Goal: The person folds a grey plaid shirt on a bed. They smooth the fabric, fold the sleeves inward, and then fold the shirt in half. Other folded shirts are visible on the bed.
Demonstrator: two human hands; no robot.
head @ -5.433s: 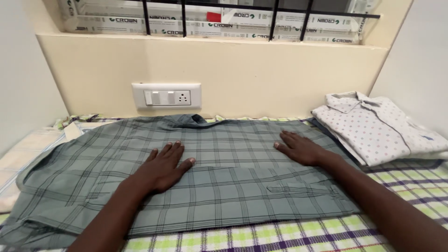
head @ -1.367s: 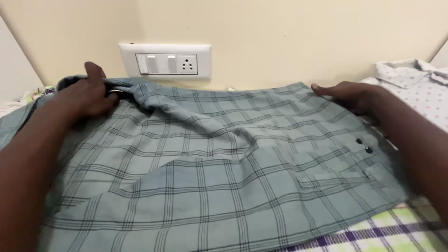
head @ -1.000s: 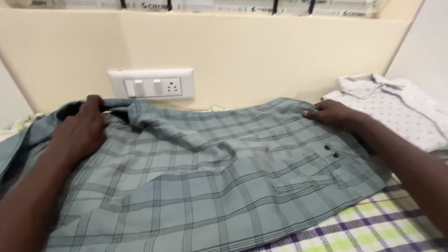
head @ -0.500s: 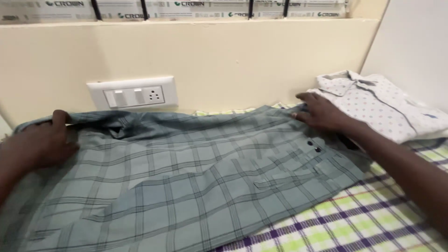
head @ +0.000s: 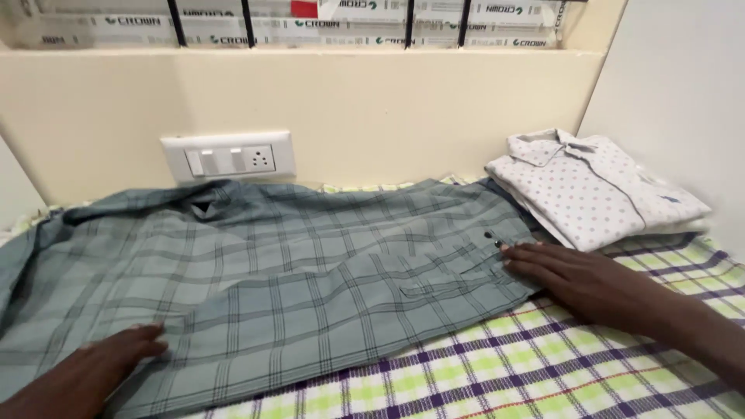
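Two flat hands, left hand [head: 93, 372] and right hand [head: 578, 275], on grey checked shirt [head: 272, 271].

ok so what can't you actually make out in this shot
Head view only:
- Left hand: wrist and forearm cut off by the bottom edge.
- Grey checked shirt: left sleeve runs off the left edge; its underside is hidden against the checked bedsheet.
- Folded dotted shirt: lower layers hidden by its own top fold.
- Right hand: palm faces down, unseen.

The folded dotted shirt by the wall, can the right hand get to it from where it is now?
Probably yes. The right hand lies flat on the grey checked shirt's edge, just beside the folded dotted shirt, and nothing stands between them.
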